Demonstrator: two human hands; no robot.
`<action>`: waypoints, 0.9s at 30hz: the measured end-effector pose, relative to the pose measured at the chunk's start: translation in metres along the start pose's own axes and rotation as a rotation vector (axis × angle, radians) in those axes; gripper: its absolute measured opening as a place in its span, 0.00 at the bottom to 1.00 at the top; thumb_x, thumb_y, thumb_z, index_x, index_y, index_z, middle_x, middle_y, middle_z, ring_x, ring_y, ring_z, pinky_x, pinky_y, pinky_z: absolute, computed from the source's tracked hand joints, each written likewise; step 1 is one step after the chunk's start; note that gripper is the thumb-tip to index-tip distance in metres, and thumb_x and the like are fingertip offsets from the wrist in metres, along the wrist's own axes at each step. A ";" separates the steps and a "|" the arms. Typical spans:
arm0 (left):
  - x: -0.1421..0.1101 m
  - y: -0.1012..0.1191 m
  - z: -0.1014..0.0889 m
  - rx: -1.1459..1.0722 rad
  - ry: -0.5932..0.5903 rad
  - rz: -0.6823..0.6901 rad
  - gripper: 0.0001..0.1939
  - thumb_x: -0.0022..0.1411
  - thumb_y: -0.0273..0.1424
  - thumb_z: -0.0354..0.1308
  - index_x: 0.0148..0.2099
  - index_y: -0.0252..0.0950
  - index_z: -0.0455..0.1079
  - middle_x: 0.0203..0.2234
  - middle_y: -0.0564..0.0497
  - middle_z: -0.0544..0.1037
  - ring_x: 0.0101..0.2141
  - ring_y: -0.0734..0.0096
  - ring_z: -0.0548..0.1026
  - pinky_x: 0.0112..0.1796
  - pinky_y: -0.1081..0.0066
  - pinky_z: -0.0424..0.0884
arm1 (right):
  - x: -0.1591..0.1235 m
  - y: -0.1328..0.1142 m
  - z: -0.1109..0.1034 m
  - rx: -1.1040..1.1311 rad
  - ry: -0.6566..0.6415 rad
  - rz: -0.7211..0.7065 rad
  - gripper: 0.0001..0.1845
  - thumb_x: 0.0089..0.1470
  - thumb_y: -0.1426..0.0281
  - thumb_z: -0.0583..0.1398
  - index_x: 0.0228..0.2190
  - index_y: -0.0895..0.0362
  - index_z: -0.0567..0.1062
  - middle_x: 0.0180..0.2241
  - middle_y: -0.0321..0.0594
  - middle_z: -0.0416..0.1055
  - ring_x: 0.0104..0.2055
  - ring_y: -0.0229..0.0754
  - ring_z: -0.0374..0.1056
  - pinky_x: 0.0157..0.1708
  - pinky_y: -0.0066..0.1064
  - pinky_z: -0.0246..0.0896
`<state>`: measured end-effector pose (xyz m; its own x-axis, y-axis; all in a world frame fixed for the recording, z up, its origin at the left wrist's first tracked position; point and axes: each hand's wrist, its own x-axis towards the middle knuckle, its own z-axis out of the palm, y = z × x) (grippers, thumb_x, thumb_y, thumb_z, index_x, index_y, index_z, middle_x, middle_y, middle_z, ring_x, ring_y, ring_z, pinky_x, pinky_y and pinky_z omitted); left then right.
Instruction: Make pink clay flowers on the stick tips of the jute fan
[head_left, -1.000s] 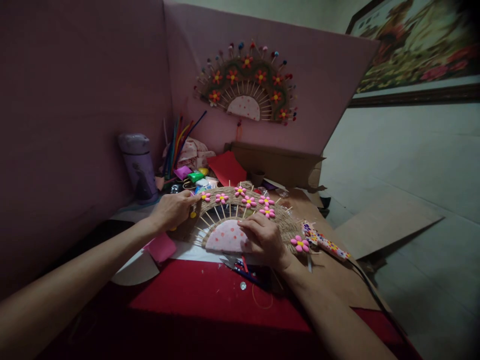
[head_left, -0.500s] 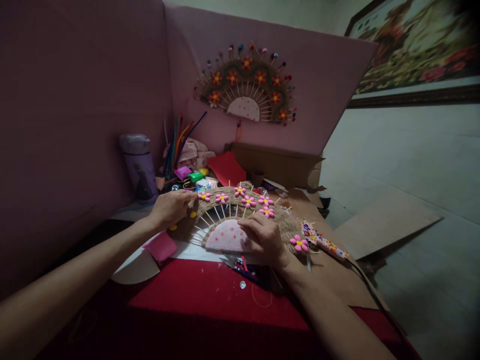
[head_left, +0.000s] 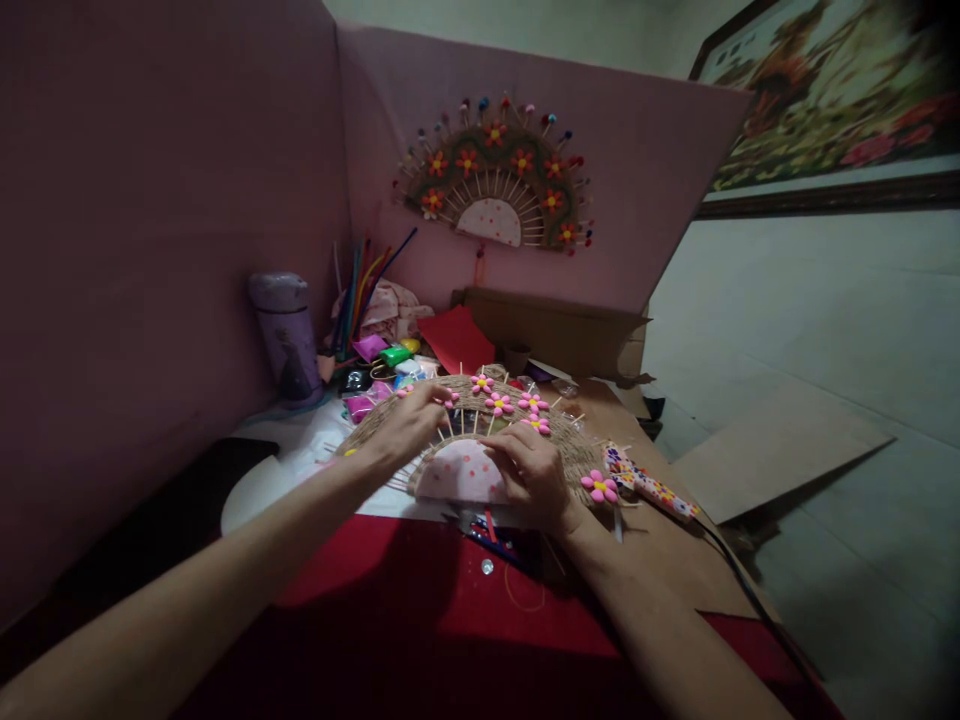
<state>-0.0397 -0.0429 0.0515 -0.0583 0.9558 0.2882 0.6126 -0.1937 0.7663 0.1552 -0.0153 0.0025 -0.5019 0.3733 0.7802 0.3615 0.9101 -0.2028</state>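
Observation:
A fan-shaped craft [head_left: 480, 440] of jute twine and wooden sticks lies flat on the table, with a pink dotted half-disc [head_left: 459, 472] at its base and several pink flowers [head_left: 498, 404] on its arc. My left hand [head_left: 405, 425] rests on the fan's left half, fingertips pressed together at a pink flower near the rim. My right hand [head_left: 531, 472] lies on the half-disc and sticks, fingers curled, holding the fan down. A loose pink flower [head_left: 598, 486] sits at the fan's right end.
A finished fan [head_left: 499, 180] hangs on the pink board behind. A purple bottle [head_left: 287, 335], pipe cleaners [head_left: 360, 285], red felt [head_left: 454, 340] and small clutter stand at the back. A patterned glue gun [head_left: 652, 485] lies right; scissors [head_left: 487, 540] on red cloth [head_left: 420, 590].
My left hand has moved right from the fan's left edge onto its arc, covering flowers there. The view shifted slightly. My right hand has stayed on the half-disc.

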 end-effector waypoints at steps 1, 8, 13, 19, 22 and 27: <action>-0.005 0.007 0.013 -0.210 -0.056 -0.075 0.14 0.55 0.28 0.47 0.45 0.34 0.65 0.25 0.51 0.72 0.21 0.75 0.66 0.22 0.72 0.62 | 0.001 -0.001 -0.001 0.015 0.031 0.021 0.10 0.54 0.73 0.56 0.38 0.55 0.73 0.33 0.42 0.71 0.37 0.43 0.66 0.37 0.36 0.63; -0.012 0.016 0.059 -0.775 -0.181 -0.153 0.19 0.46 0.22 0.54 0.44 0.35 0.63 0.30 0.52 0.71 0.23 0.79 0.68 0.24 0.76 0.63 | 0.004 0.003 0.000 0.092 0.060 0.084 0.08 0.52 0.74 0.57 0.36 0.55 0.73 0.36 0.42 0.69 0.41 0.44 0.65 0.40 0.36 0.63; -0.001 0.005 0.054 -0.767 -0.269 -0.105 0.14 0.49 0.33 0.61 0.36 0.31 0.66 0.24 0.51 0.73 0.20 0.78 0.68 0.21 0.76 0.61 | 0.002 0.014 0.002 0.055 0.052 0.126 0.03 0.51 0.75 0.59 0.30 0.56 0.71 0.32 0.40 0.69 0.38 0.43 0.65 0.39 0.35 0.61; 0.001 -0.006 0.059 -0.881 -0.226 -0.129 0.18 0.42 0.36 0.68 0.31 0.31 0.66 0.18 0.53 0.72 0.17 0.76 0.68 0.19 0.76 0.60 | 0.001 0.017 0.001 0.068 0.044 0.108 0.01 0.53 0.72 0.59 0.30 0.56 0.71 0.31 0.40 0.69 0.36 0.42 0.65 0.37 0.34 0.60; -0.004 -0.010 0.062 -0.985 -0.152 -0.149 0.21 0.37 0.35 0.70 0.32 0.32 0.65 0.18 0.54 0.72 0.17 0.76 0.69 0.20 0.76 0.61 | 0.002 0.016 0.002 0.108 0.020 0.111 0.01 0.53 0.70 0.59 0.31 0.55 0.72 0.31 0.40 0.70 0.36 0.42 0.65 0.37 0.34 0.60; -0.009 -0.011 0.060 -0.989 -0.156 -0.128 0.19 0.40 0.37 0.69 0.30 0.32 0.66 0.19 0.52 0.74 0.18 0.76 0.69 0.20 0.75 0.63 | 0.003 0.013 0.002 0.160 0.031 0.078 0.02 0.53 0.72 0.59 0.29 0.55 0.72 0.29 0.39 0.69 0.35 0.40 0.64 0.35 0.33 0.60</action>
<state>0.0008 -0.0361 0.0060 0.0689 0.9868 0.1467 -0.3237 -0.1170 0.9389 0.1562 -0.0021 0.0013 -0.4519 0.4405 0.7757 0.2677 0.8965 -0.3532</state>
